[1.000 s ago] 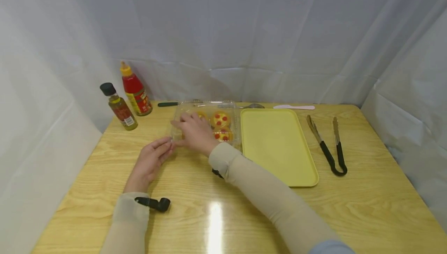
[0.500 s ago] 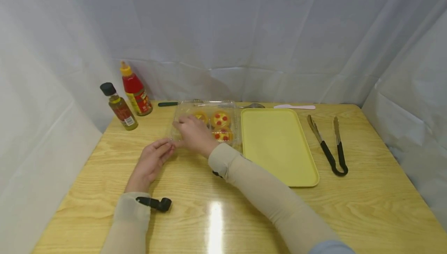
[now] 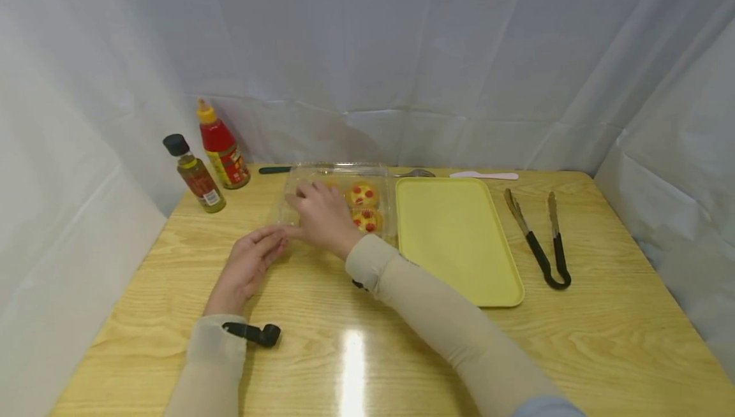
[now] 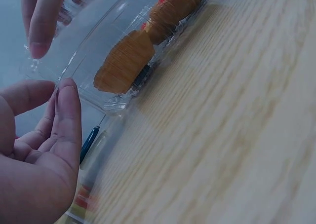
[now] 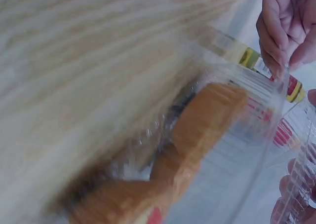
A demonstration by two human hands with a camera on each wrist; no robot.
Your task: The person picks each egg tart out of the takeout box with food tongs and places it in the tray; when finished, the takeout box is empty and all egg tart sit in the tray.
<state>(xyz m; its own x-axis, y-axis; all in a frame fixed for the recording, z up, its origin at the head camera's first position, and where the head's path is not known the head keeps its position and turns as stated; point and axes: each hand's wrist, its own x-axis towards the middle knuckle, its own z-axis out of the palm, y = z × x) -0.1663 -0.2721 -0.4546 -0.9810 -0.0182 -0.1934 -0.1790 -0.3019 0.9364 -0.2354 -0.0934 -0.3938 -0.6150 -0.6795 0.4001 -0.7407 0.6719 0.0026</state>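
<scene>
Clear box (image 3: pixel 392 206) at the back of the table, mini pizzas (image 3: pixel 363 195) inside; two show in the right half, the rest mostly blocked by the right hand. Left hand (image 3: pixel 248 264) pinches the box's near-left corner, thumb to finger. Right hand (image 3: pixel 328 218) grips the clear plastic, fingers bent, thumb near the left fingertips.

Around: yellow tray (image 3: pixel 453 238) flat, just right of the box; right sleeve (image 3: pixel 436 308) passes over its near-left edge. Tongs (image 3: pixel 554 270) lie right of the tray, arms spread. Pink knife (image 3: pixel 484 176) along the back edge, behind the tray. Green handle (image 3: pixel 274 170) pokes out left behind the box, fork head (image 3: pixel 422 173) out right. Red bottle (image 3: pixel 225 154) and oil bottle (image 3: pixel 201 181) both upright, back left, near each other.

Table (image 3: pixel 143 308): pale wood, glossy, bright glare streak in front. White sheeting (image 3: pixel 402 53), creased, hangs behind and on both sides.
</scene>
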